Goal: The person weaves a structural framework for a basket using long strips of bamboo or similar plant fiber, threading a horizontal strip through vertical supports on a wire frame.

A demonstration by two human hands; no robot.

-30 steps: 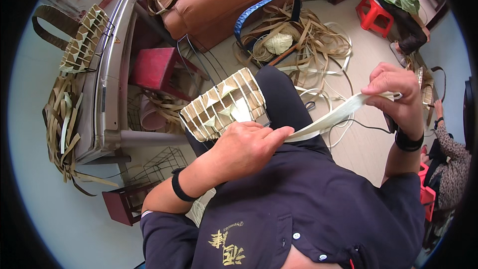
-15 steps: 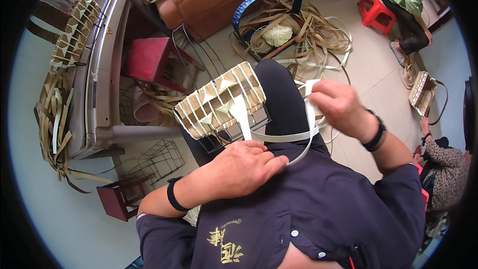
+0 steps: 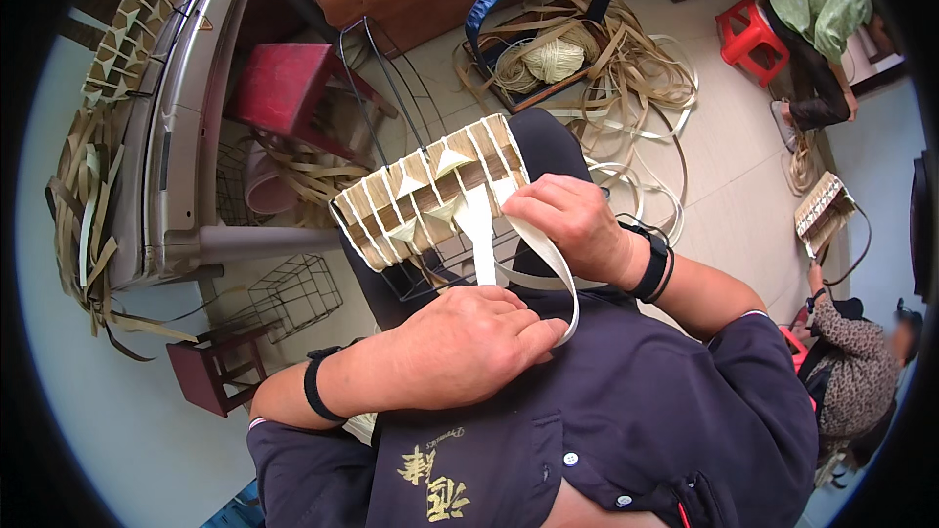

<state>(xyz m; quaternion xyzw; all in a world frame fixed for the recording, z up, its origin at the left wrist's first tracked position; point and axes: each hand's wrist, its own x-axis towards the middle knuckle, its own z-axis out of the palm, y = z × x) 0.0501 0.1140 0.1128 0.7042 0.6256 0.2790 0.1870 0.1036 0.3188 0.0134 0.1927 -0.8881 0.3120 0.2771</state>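
On my lap a partly woven basket (image 3: 372, 221), tan bands with cream cord over a black wire frame, lies with its woven face up. Several pale folded triangles stand out from that face. My left hand (image 3: 474, 340), below the basket's near edge, is closed on a white flat weaving strip (image 3: 567, 305) that runs down from the weave. The strip loops round to my right hand (image 3: 577, 225), whose fingers pinch it against the basket's right end. Fingertips of both hands are partly hidden.
A blue-handled basket (image 3: 481, 15) heaped with tan strips and cream cord sits on the floor ahead. A red stool (image 3: 279, 88), a wire frame (image 3: 293, 295) and a small dark red stool (image 3: 210, 372) are left. Two people sit at right, one near another basket (image 3: 820, 210).
My right hand has moved left and down, bringing the strip from beside my knee to the basket's right end. My left hand keeps its hold, and the view has shifted slightly.
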